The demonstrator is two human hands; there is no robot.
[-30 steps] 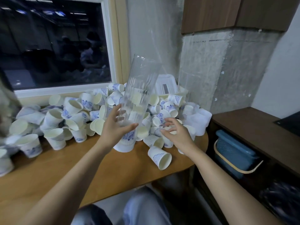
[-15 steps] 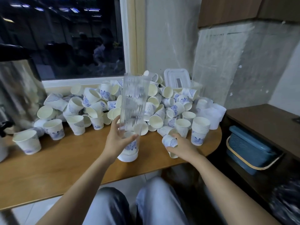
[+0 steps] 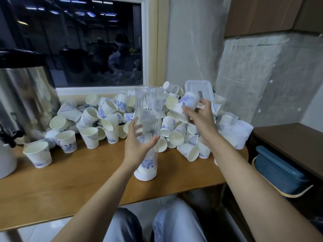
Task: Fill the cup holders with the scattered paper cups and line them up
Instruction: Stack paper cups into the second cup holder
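A tall clear ribbed cup holder [image 3: 149,109] stands upright on the wooden table [image 3: 70,180], with a blue-patterned paper cup [image 3: 146,165] at its bottom. My left hand [image 3: 138,144] grips the holder around its lower middle. My right hand [image 3: 199,116] holds a white paper cup with blue print [image 3: 186,105] raised in the air, tilted, just right of the holder's open top. A big heap of scattered paper cups [image 3: 111,119] lies behind and beside the holder along the window sill.
A steel urn [image 3: 24,96] with a black tap stands at the table's left. A white plastic lid [image 3: 199,89] leans against the wall behind the heap. A blue basket [image 3: 277,172] sits under a dark shelf at the right.
My right hand picked a cup off the table and lifted it up to the level of the holder's rim. My left hand kept its hold on the holder, which now stands upright.
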